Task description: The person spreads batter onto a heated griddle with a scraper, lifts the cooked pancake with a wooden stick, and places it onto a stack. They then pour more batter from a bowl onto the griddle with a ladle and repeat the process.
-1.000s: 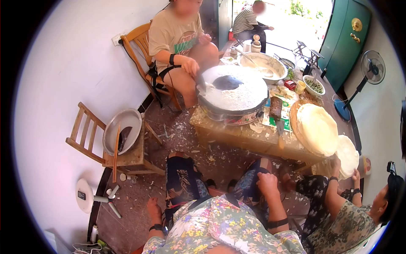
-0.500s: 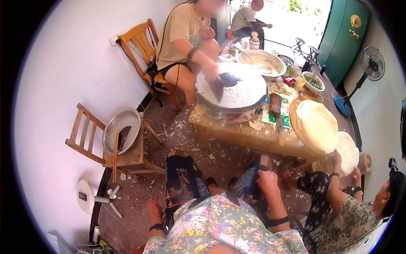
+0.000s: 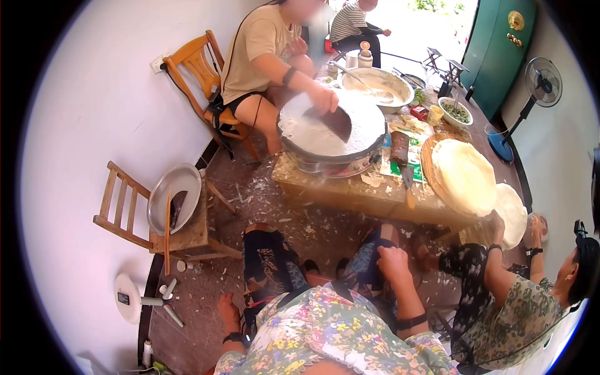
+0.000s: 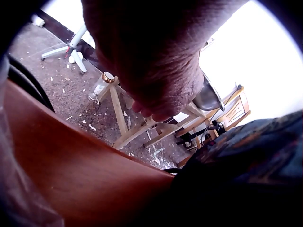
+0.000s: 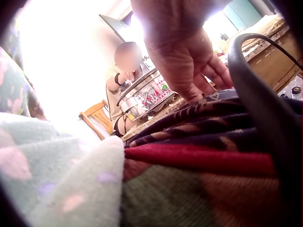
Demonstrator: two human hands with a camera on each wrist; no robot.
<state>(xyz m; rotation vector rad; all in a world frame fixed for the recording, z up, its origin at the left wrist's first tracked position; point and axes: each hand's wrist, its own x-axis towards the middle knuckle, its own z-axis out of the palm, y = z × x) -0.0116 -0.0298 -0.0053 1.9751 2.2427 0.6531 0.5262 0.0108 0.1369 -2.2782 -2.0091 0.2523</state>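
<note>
My left hand point(image 3: 229, 310) hangs beside my left thigh and holds nothing. In the left wrist view that hand point(image 4: 151, 61) looms dark over the floor, fingertips pointing down. My right hand point(image 3: 394, 262) rests on my right knee, and the right wrist view shows its fingers point(image 5: 215, 71) lying loosely on the trouser cloth point(image 5: 189, 120). In front of me a person in a tan shirt point(image 3: 259, 44) spreads white batter point(image 3: 306, 128) over a round griddle point(image 3: 331, 159) with a dark curved scraper point(image 3: 336, 124).
Stacked thin pancakes point(image 3: 464, 178) lie on a round woven board point(image 3: 431, 156). At right another person point(image 3: 519, 306) handles a pancake point(image 3: 509, 215). A batter basin point(image 3: 403, 94) and a brush-like tool point(image 3: 409, 194) are on the table. Left, a metal basin point(image 3: 159, 194) sits on a chair point(image 3: 122, 197).
The person across has swept the scraper from the griddle's left edge toward its middle, over the batter. My hands stay in place; the head view shifts slightly.
</note>
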